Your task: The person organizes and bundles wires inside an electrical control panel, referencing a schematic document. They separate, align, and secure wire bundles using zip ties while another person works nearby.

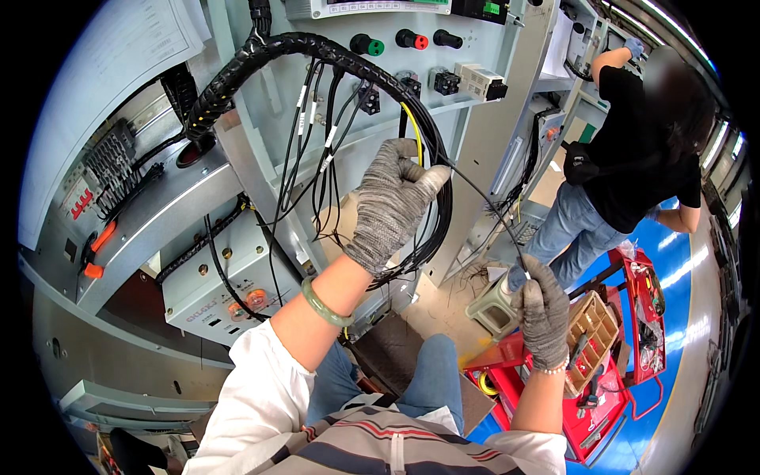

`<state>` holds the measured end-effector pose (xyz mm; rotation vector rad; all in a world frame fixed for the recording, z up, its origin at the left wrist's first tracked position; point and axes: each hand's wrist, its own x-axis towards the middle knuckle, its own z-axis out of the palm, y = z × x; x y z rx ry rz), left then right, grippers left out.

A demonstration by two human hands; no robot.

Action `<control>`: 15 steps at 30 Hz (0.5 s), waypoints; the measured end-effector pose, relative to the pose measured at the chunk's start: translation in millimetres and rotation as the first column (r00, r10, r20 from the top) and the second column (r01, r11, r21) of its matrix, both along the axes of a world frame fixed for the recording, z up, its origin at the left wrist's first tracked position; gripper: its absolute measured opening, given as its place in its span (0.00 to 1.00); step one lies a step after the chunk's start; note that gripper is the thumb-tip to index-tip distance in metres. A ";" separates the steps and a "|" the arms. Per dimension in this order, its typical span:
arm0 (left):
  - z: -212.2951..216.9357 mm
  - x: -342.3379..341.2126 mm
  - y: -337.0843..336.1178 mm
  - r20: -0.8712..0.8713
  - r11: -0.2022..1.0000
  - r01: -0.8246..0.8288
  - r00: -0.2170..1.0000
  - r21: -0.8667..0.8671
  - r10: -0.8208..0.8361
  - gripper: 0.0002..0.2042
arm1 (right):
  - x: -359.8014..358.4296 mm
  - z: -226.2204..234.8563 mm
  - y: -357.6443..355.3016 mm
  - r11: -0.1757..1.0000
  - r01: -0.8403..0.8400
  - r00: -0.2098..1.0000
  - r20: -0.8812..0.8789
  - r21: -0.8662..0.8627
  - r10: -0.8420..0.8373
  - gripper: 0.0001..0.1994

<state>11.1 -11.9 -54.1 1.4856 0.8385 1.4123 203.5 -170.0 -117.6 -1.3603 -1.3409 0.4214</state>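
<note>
My left hand (398,194), in a grey knit glove, is closed around part of a black wire bundle (445,202) at the middle of the cabinet. A yellow wire (414,131) runs in beside its fingers. My right hand (544,309), gloved too, pinches the end of a single black wire (495,212) with a white marker sleeve near the tip. That wire stretches between both hands. Above, the thick wrapped harness (317,49) arches over the panel. Several loose black wires with white labels (302,99) hang left of my left hand.
Green (366,44) and red (412,39) panel knobs sit above. Orange-handled pliers (99,249) rest on the left ledge. A red tool cart (590,431) with a wooden compartment box (594,328) stands right, near a plastic jug (495,310). Another person (633,158) works at the far right.
</note>
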 end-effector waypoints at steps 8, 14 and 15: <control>3.6 -1.3 3.6 -0.272 0.966 -0.187 0.934 0.179 0.231 0.13 | -24.3 31.3 34.2 0.988 -0.120 0.979 0.154 -0.102 0.135 0.18; -5.0 -2.3 11.2 -0.220 0.962 -0.184 0.948 0.203 0.228 0.09 | -45.0 32.5 48.9 0.980 -0.197 0.972 0.131 -0.002 0.196 0.17; -4.8 -3.6 10.3 -0.233 0.967 -0.179 0.948 0.180 0.219 0.09 | -47.1 33.0 49.2 0.980 -0.201 0.976 0.081 -0.016 0.201 0.17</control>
